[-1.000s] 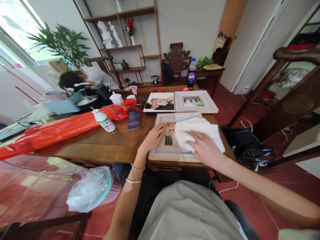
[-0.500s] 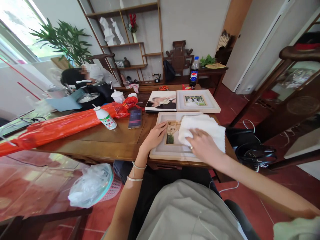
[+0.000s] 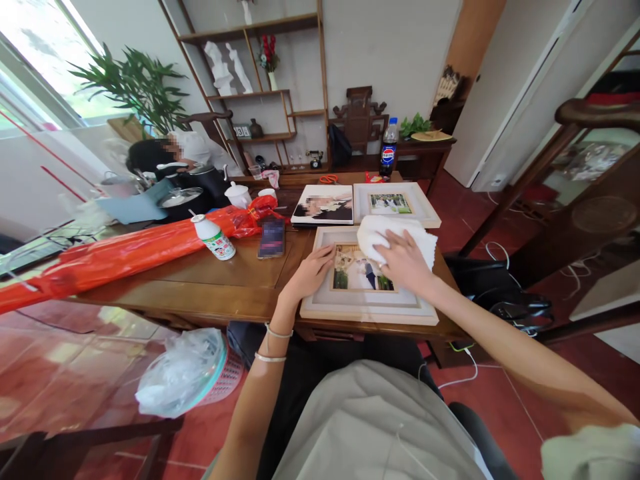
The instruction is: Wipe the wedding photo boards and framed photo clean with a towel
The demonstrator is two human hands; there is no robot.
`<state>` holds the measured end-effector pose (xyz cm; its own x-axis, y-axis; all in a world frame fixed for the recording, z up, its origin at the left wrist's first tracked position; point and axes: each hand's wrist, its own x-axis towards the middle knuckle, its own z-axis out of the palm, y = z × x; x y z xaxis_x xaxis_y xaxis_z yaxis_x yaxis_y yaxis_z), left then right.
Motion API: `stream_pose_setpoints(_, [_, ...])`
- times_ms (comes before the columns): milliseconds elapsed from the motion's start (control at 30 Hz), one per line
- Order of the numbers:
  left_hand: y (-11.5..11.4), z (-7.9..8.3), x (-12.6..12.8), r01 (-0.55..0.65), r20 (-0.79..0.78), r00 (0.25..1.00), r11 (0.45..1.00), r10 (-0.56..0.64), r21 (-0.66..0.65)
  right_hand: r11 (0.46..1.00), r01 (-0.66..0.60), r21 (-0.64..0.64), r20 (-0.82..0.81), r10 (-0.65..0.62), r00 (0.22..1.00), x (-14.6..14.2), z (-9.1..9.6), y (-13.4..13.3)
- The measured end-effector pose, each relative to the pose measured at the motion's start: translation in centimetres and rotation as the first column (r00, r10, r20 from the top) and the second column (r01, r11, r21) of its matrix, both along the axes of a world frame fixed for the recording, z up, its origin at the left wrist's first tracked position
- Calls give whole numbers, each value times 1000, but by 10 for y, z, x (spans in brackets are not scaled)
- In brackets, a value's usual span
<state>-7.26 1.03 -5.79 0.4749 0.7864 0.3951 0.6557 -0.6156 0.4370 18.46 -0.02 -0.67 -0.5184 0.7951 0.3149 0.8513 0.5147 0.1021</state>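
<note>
A picture frame (image 3: 325, 305) with a pale wooden border and a small photo (image 3: 353, 279) at its centre lies flat near the table's front edge. My left hand (image 3: 311, 273) rests on its left side, fingers stretched out toward the photo. With my right hand (image 3: 406, 265) I press a white cloth (image 3: 370, 230) onto the upper right of the frame; the fingers are bent over the cloth and partly sunk in it. Just behind lie a second picture frame (image 3: 425, 212) and a photo album or print (image 3: 323, 205).
Left on the table (image 3: 250, 293) are a phone (image 3: 271, 239), a white bottle (image 3: 214, 237) and a long red plastic-wrapped bundle (image 3: 135, 250). Farther back stand a white lidded cup (image 3: 238, 195), orange scissors (image 3: 329, 179) and a cola bottle (image 3: 389, 147). A pink basket (image 3: 227, 373) stands on the floor. A person sits at far left.
My right hand and the cloth have moved up and away from me on the frame, baring more of the photo. My left hand stays in place.
</note>
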Motion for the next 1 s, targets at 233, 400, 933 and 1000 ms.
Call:
stream_pose_setpoints(233, [-1, 0, 1, -13, 26, 1000, 1000, 13, -7, 992, -23, -121, 96, 34, 995, -14, 9, 16])
stream_pose_setpoints(400, [-1, -2, 2, -33, 40, 999, 999, 33, 6, 959, -142, -246, 57, 160, 985, -27, 19, -68])
stream_pose_setpoints(933, [1, -4, 1, -20, 13, 1000, 1000, 20, 10, 999, 11, -32, 76, -9, 997, -11, 3, 6])
stream_pose_setpoints(1000, [1, -4, 1, -19, 18, 1000, 1000, 19, 10, 999, 30, -27, 103, -27, 994, -13, 3, 22])
